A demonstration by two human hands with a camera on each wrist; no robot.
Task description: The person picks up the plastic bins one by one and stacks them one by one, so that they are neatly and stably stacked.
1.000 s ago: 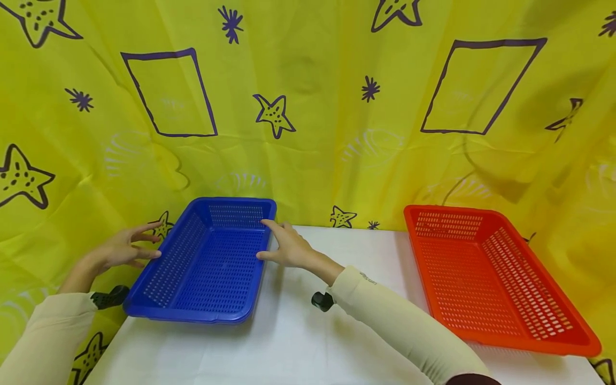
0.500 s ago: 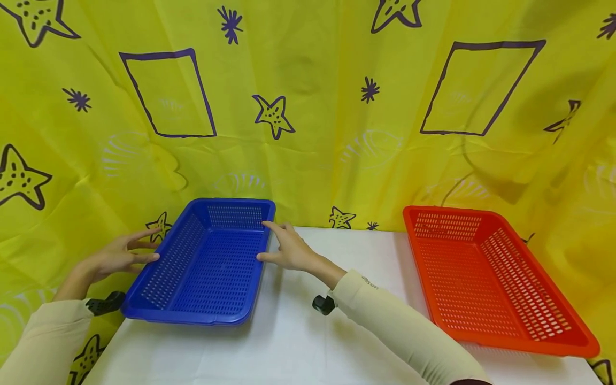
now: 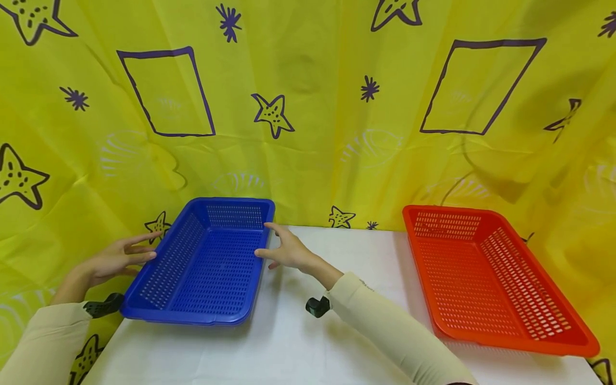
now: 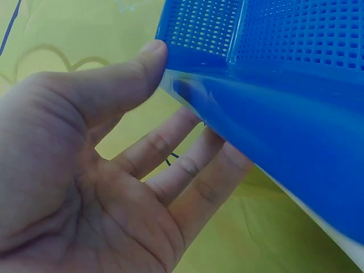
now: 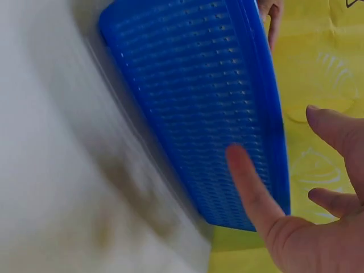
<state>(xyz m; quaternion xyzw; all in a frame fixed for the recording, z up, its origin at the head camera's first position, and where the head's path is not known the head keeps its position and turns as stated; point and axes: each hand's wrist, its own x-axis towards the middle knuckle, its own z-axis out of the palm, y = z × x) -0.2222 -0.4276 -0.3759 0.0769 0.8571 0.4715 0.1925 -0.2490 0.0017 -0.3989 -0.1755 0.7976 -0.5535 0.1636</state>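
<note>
A blue plastic basket (image 3: 192,317) with perforated walls stands on the left part of the white table. Beside its left rim is my left hand (image 3: 113,260), fingers spread. In the left wrist view the thumb tip of that hand (image 4: 102,165) is right at the edge of the basket (image 4: 273,119), and its fingertips pass behind the rim. My right hand (image 3: 292,250) is at the right rim, thumb and index finger apart. The right wrist view shows this hand (image 5: 318,242) with spread fingers, one overlapping the perforated side wall of the basket (image 5: 187,85).
To the right stands a red perforated basket (image 3: 524,344), its near end at the front of the white table (image 3: 293,342). Behind both hangs a yellow curtain (image 3: 308,166) printed with stars and shells. Dark wrist mounts show near both sleeves.
My right hand has turned slightly, and another fingertip now shows beneath its thumb. The left hand has shifted a little left and down in the view. The baskets stay almost in place.
</note>
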